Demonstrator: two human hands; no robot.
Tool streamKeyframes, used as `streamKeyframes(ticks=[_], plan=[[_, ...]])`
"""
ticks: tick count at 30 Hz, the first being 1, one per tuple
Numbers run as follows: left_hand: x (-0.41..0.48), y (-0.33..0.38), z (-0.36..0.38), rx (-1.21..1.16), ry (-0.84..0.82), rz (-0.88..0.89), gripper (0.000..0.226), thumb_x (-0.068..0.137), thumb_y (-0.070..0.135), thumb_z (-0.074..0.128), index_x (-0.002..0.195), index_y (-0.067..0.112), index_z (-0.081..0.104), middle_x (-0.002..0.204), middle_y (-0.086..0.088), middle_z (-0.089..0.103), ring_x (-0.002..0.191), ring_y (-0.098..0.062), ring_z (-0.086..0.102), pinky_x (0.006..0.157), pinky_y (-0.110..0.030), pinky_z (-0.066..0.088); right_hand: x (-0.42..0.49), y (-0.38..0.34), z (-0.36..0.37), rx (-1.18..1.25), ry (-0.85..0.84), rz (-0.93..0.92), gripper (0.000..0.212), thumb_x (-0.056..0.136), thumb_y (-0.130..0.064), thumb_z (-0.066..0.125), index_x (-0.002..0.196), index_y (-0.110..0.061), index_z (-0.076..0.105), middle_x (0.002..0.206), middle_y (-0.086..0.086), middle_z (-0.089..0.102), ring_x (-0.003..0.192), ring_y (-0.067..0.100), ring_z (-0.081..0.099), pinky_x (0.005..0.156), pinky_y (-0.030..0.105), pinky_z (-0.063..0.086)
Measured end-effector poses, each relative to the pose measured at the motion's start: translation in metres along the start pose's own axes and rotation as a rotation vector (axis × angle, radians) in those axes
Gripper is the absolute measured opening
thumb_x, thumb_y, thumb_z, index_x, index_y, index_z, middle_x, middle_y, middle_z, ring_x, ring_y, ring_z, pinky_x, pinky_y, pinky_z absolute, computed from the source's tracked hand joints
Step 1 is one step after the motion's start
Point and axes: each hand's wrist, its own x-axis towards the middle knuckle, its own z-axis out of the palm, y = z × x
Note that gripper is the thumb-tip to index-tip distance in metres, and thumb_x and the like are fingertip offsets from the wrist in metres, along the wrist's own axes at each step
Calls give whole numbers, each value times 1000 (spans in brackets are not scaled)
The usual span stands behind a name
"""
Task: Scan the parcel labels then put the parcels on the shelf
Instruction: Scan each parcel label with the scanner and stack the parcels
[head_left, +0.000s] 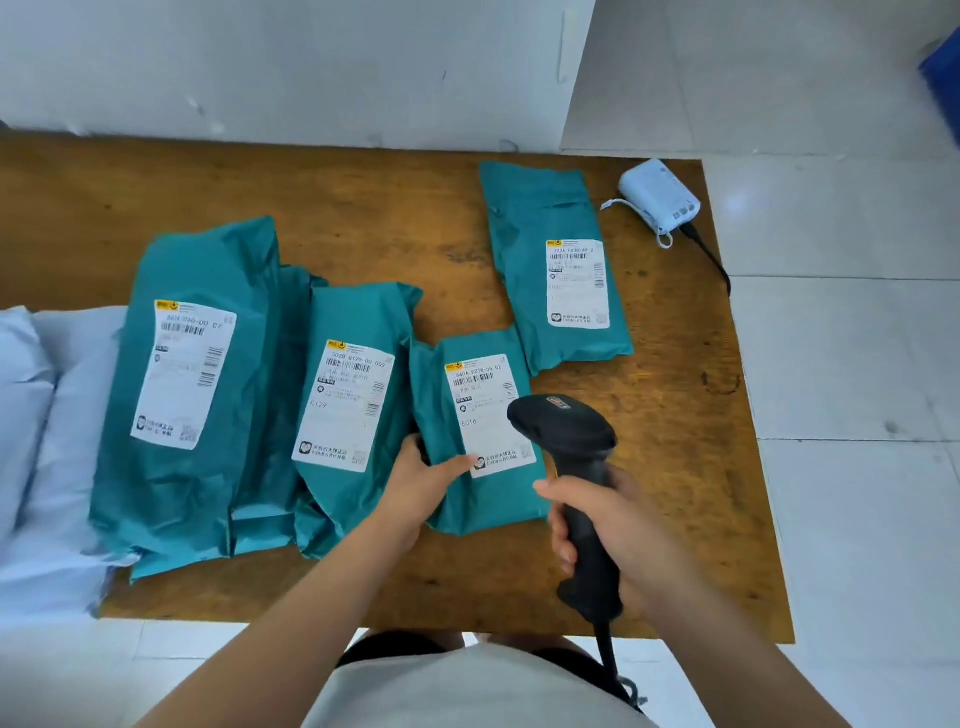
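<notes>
Several teal parcels with white labels lie on a wooden table. My left hand grips the lower left edge of a small teal parcel, thumb on its label. My right hand holds a black barcode scanner by the handle, its head hovering over that label's right side. A medium parcel lies to the left, a large parcel farther left, and another parcel behind to the right.
A small white label printer with a black cable sits at the table's far right corner. Pale blue-white bags lie at the left edge. A white wall runs behind the table; white floor tiles lie to the right.
</notes>
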Motion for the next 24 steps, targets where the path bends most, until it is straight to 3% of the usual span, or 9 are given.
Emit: streamKeyframes(ticks=[8, 14, 24], plan=[[7, -4, -1, -38, -12, -15, 59, 81, 16, 72, 133, 14, 45, 128, -3, 59, 111, -21, 58, 91, -35, 49, 4, -3, 13, -71, -6, -25, 13, 84, -13, 67, 75, -18, 59, 51, 7, 52, 38, 17, 42, 45, 25, 37], [7, -5, -2, -13, -8, 0, 55, 83, 15, 70, 133, 16, 46, 129, -5, 58, 113, -24, 58, 96, -40, 49, 5, -1, 16, -128, -25, -14, 11, 84, -15, 67, 79, -15, 57, 51, 6, 51, 39, 16, 43, 46, 25, 39], [4, -1, -2, -12, -35, 40, 52, 88, 9, 62, 136, 15, 43, 132, -5, 56, 118, -23, 54, 93, -32, 45, 3, 2, 20, -139, -25, -43, 16, 84, -14, 67, 76, -11, 54, 49, 5, 49, 38, 16, 42, 43, 25, 37]])
